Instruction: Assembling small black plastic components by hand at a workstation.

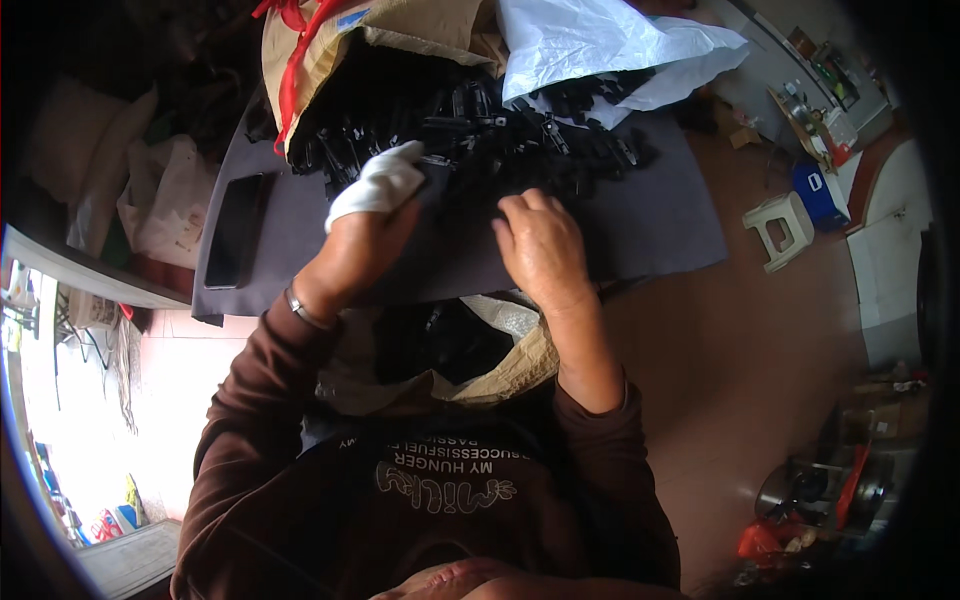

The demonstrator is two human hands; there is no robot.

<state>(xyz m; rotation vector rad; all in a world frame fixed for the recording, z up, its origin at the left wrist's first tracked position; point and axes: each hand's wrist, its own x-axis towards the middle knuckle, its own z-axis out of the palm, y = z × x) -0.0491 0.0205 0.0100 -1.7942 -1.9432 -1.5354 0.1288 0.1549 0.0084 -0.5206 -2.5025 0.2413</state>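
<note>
My left hand (365,215) has white cloth wrapped over its fingers and presses down on a small black plastic part (437,165) at the near edge of a heap of black plastic parts (500,135). A metal bangle sits on that wrist. My right hand (540,245) is bare, fingers curled, and reaches into the same heap from the right; what its fingertips pinch is hidden. The heap spills from an open brown sack (400,30) onto a dark grey cloth (660,215).
A black phone (235,230) lies on the cloth's left part. A white plastic bag (600,40) lies behind the heap. Another brown sack (500,375) with black parts rests in my lap. A white stool (782,225) and blue box (820,195) stand on the floor.
</note>
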